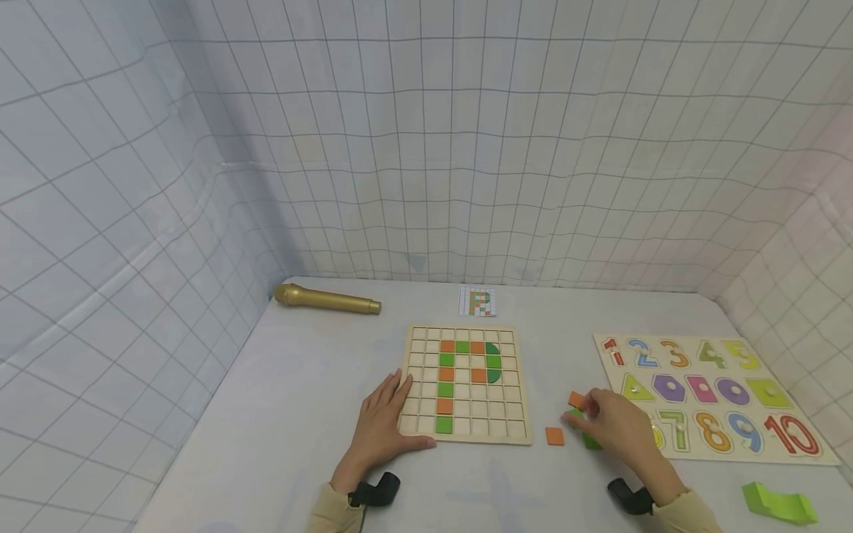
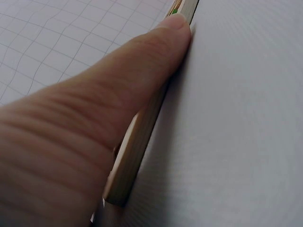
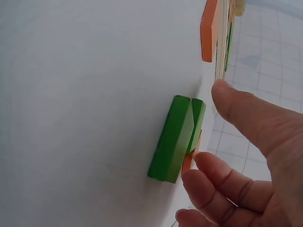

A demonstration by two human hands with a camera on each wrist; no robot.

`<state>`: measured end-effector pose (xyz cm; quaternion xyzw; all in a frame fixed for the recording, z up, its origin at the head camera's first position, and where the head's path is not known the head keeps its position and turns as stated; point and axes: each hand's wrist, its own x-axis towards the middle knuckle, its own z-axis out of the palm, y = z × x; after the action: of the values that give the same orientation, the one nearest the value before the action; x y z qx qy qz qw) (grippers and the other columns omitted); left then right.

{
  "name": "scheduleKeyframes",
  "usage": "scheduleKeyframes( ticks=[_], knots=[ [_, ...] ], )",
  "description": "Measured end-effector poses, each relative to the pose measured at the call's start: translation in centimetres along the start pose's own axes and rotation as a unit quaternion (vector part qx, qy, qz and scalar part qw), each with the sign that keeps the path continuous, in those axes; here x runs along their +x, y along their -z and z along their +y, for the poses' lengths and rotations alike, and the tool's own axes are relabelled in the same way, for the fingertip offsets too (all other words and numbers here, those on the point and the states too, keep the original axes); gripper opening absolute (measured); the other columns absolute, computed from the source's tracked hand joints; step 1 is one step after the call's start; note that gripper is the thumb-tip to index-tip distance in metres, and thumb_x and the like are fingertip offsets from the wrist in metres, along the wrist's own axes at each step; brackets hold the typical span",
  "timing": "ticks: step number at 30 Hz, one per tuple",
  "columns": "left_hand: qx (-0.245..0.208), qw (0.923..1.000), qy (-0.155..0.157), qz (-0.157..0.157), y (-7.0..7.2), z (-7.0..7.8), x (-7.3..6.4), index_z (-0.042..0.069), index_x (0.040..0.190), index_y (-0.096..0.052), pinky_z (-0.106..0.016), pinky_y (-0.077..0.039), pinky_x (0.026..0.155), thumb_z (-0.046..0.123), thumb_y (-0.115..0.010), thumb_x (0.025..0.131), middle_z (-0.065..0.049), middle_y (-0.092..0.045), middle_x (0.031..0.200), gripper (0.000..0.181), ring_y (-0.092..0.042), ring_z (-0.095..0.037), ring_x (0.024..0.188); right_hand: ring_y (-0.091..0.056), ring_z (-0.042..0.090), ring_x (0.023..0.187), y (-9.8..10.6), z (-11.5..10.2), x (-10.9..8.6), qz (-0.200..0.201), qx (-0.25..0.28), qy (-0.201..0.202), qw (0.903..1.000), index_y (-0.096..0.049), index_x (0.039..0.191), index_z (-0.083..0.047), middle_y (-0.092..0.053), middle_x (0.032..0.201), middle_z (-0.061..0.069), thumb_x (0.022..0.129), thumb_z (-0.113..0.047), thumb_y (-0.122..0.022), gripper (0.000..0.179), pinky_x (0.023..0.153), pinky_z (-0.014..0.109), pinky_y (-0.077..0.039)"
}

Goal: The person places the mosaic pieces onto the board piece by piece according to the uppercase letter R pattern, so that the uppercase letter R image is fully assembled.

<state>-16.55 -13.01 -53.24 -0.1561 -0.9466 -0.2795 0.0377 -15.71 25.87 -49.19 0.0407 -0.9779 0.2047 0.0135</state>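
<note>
My left hand (image 1: 381, 426) lies spread wide, fingers at the left edge of the pattern board (image 1: 496, 409), thumb along its near edge. My right hand (image 1: 620, 426), fingers loosely bent and thumb apart, is beside green tiles (image 3: 171, 139) and an orange tile (image 1: 577, 400); whether I touch the latter, hard to tell. Board sits mid-desk (image 1: 266, 414) (letter-like pattern laid). Number board (image 1: 693, 366) by the desk's right edge, gold microphone (image 1: 326, 299) near its far left corner.

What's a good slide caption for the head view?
Left hand at the edge of a gridded wooden board, right hand at loose orange and green tiles beside it.
</note>
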Motion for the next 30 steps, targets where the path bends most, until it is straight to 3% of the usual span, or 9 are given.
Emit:
scheduleKeyframes(
  ticks=[8,22,30],
  knots=[
    [0.003,1.0000,-0.001,-0.003,0.00,-0.09,0.04,0.009,0.149,-0.032,-0.053,-0.022,0.105,0.068,-0.074,0.062,-0.012,-0.023,0.154,0.113,-0.017,-0.029,0.140,-0.041,0.013,0.055,-0.32,0.22,-0.04,-0.007,-0.010,0.001,0.9999,-0.057,0.075,-0.011,-0.045,0.062,-0.003,0.076,-0.040,-0.078,0.035,0.049,0.029,-0.032],
    [0.003,1.0000,0.003,-0.007,0.07,-0.06,0.01,0.009,0.149,-0.031,-0.053,-0.021,0.105,0.068,-0.074,0.061,-0.012,-0.023,0.154,0.114,-0.016,-0.029,0.140,-0.047,0.014,0.061,-0.41,-0.30,0.29,-0.039,0.035,-0.017,0.9985,-0.063,0.088,-0.008,-0.055,0.073,-0.002,0.072,-0.027,-0.082,0.031,0.052,0.030,-0.039],
    [-0.004,1.0000,-0.001,-0.003,0.28,0.10,-0.08,0.008,0.149,-0.032,-0.054,-0.021,0.105,0.069,-0.074,0.061,-0.013,-0.024,0.153,0.115,-0.017,-0.030,0.140,-0.047,0.011,0.059,-0.26,-0.44,-0.02,-0.016,0.053,0.007,0.9985,-0.061,0.086,-0.015,-0.060,0.077,-0.005,0.074,-0.019,-0.081,0.024,0.048,0.028,-0.037]
  ],
)
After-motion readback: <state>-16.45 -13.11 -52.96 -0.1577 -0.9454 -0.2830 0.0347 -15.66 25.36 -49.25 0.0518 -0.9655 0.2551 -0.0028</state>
